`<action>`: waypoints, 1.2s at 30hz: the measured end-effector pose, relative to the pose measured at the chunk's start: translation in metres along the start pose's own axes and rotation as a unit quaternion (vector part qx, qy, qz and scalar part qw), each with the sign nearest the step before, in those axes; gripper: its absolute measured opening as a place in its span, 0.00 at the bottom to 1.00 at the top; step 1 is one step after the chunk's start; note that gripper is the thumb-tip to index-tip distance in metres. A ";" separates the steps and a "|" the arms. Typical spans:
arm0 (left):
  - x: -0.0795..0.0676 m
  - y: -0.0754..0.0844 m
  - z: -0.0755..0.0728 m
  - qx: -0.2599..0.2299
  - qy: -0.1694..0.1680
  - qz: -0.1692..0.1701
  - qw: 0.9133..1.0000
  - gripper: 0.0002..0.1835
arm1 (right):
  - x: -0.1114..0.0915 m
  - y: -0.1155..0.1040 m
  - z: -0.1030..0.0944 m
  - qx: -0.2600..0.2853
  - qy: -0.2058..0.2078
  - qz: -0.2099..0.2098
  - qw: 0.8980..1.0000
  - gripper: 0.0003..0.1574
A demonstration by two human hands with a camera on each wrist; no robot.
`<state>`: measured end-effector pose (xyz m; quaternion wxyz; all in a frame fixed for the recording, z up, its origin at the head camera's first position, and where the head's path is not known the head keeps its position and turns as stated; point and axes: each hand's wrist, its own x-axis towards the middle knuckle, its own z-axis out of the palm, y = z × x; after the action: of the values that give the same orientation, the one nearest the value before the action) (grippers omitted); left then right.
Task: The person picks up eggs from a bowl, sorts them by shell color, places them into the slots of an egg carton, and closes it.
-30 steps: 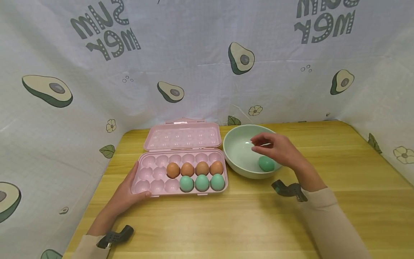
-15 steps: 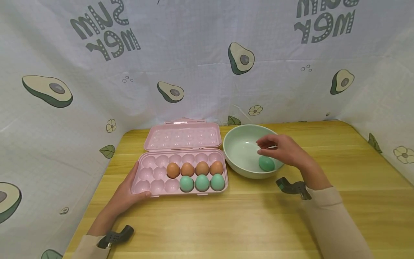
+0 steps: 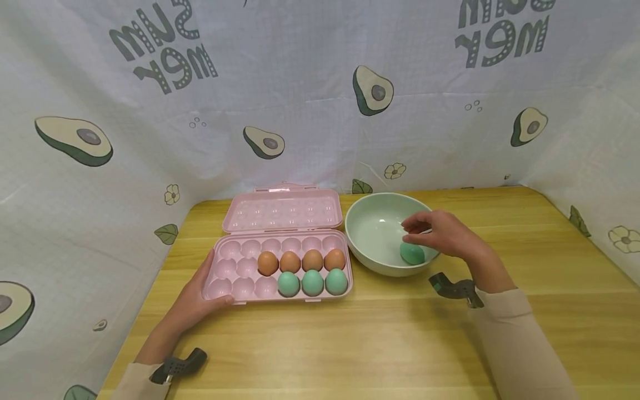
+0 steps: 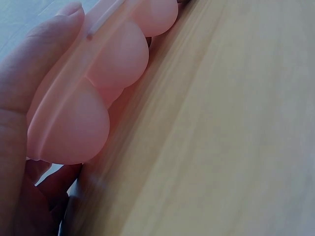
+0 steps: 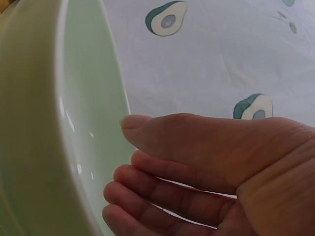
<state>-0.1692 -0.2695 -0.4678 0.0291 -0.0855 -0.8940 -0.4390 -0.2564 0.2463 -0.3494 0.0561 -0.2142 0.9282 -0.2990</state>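
My left hand (image 3: 192,303) grips the left end of an open pink egg carton (image 3: 245,289). In the left wrist view, its thumb (image 4: 44,49) lies along the rim and fingertips show below the rounded cups. Brown eggs (image 3: 290,262) and green eggs (image 3: 312,282) fill part of the carton, towards its right. Over the right side of a pale green bowl (image 3: 370,239) hovers my right hand (image 3: 442,233), fingers loosely bent and thumb apart, holding nothing. A single green egg (image 3: 411,254) lies in the bowl just beneath the thumb; whether they touch, I cannot tell.
The carton's lid (image 3: 282,211) is folded back towards the rear curtain (image 3: 320,111), which is printed with avocados. Bowl and carton stand side by side on a wooden table (image 3: 350,344). Each wrist wears a dark camera mount (image 3: 452,289).
My right hand has shifted to the right and slightly down, from over the bowl's middle to above the green egg. The left hand and the carton have stayed put.
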 end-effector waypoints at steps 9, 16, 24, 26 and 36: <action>-0.001 -0.001 0.001 0.001 0.000 -0.007 1.000 0.62 | 0.000 0.004 0.003 0.005 -0.018 0.010 1.000 0.25; -0.001 -0.002 0.001 0.001 -0.002 -0.009 1.000 0.62 | 0.000 0.007 0.006 0.000 -0.038 0.012 0.999 0.25; -0.001 -0.001 0.001 0.003 -0.002 -0.010 1.000 0.62 | 0.001 0.008 0.010 0.011 -0.058 0.002 0.998 0.26; -0.001 -0.001 0.001 0.002 -0.002 -0.010 1.000 0.62 | 0.002 0.007 0.012 0.014 -0.058 -0.006 0.998 0.25; -0.001 -0.001 0.001 -0.003 -0.002 -0.007 1.000 0.62 | 0.007 0.001 0.020 0.020 -0.075 -0.025 0.997 0.22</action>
<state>-0.1686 -0.2697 -0.4689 0.0240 -0.0804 -0.8934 -0.4414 -0.2584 0.2336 -0.3662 0.1227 -0.2582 0.9096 -0.3016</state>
